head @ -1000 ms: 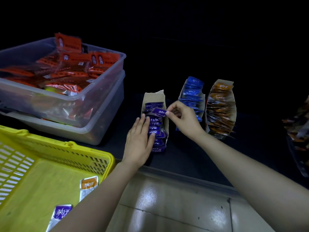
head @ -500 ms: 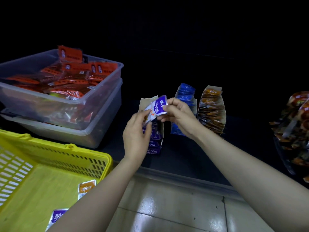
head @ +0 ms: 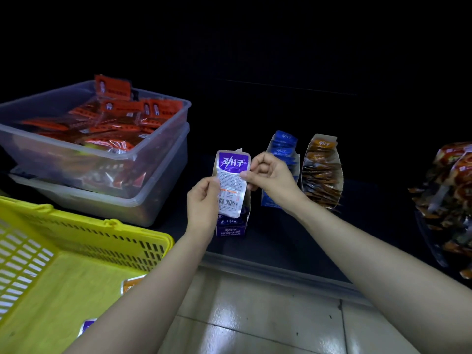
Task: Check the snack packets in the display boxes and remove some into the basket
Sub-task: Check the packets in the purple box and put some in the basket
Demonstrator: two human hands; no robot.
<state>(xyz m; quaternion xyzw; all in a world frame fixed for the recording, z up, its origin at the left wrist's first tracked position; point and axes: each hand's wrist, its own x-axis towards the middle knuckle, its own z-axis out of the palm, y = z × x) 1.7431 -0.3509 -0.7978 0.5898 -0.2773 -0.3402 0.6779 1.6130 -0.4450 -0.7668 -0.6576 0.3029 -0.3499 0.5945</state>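
Both grips pinch a purple-and-silver foil snack packet: the left hand at its left edge, the right hand at its upper right edge. It is held upright over the purple cardboard display box, right of the yellow plastic basket.

Both forearms reach up from the lower frame; the left hand and right hand pinch one packet at centre.
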